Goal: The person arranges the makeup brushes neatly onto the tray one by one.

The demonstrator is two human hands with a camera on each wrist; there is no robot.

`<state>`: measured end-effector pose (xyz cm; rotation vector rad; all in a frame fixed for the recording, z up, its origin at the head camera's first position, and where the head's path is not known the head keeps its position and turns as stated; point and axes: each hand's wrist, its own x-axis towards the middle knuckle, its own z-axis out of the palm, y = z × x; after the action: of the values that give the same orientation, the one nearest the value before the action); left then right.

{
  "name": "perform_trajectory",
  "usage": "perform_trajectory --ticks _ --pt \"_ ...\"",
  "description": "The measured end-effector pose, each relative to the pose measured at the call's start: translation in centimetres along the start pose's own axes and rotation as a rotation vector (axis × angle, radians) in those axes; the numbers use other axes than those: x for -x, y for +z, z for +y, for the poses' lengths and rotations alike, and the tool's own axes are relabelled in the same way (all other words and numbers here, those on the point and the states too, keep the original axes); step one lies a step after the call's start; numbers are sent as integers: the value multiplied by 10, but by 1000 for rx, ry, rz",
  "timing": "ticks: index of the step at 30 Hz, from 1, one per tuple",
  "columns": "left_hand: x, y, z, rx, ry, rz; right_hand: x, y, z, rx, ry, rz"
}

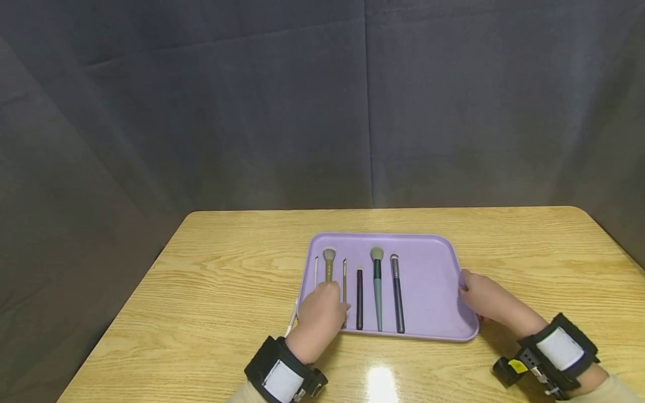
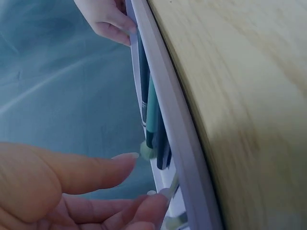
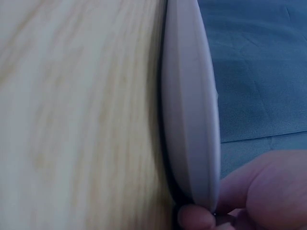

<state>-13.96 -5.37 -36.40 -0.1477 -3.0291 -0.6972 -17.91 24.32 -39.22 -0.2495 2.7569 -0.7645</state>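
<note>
A lilac tray (image 1: pixel 428 291) lies on the table with several makeup brushes set side by side. My left hand (image 1: pixel 322 309) is over its left part, covering the lower handle of an olive brush (image 1: pixel 329 263). Beside this hand lie a thin white brush (image 1: pixel 316 271) and a thin gold brush (image 1: pixel 345 280). The left wrist view shows the thumb (image 2: pixel 105 173) apart from the fingers, with fingertips beside a slim handle (image 2: pixel 173 184). My right hand (image 1: pixel 486 296) grips the tray's right rim, fingertips underneath in the right wrist view.
Right of the left hand lie a black slim brush (image 1: pixel 359 299), a green-handled brush (image 1: pixel 378 291) and a dark brush with a silver ferrule (image 1: pixel 397 296). A white stick (image 1: pixel 291 319) is just outside the tray's left edge. Grey cloth (image 1: pixel 282 112) hangs behind the wooden table (image 1: pixel 211 291).
</note>
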Motion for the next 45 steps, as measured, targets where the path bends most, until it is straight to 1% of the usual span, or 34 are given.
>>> perform_trajectory --ticks 4,7,13,20,27,31,34,41,45 --pt "5 -1 -8 41 39 15 0 0 0 -2 -4 2" --pt "7 -2 -11 56 43 20 -1 0 1 -1 -7 4" --pt "9 -3 -15 41 31 27 -1 0 1 3 -11 12" --pt "12 -6 -18 10 40 43 0 0 0 -10 -8 7" --pt "15 -10 -22 -10 11 50 0 0 0 -17 -1 -3" --pt "18 -12 -26 -58 6 78 0 0 0 -12 -1 -1" --pt "20 -15 -30 -93 -4 83 0 0 0 -11 -2 1" --pt "26 -23 -42 -110 -42 52 0 1 0 -10 -10 12" --pt "27 -27 -51 -103 -68 20 0 1 1 -15 -14 15"
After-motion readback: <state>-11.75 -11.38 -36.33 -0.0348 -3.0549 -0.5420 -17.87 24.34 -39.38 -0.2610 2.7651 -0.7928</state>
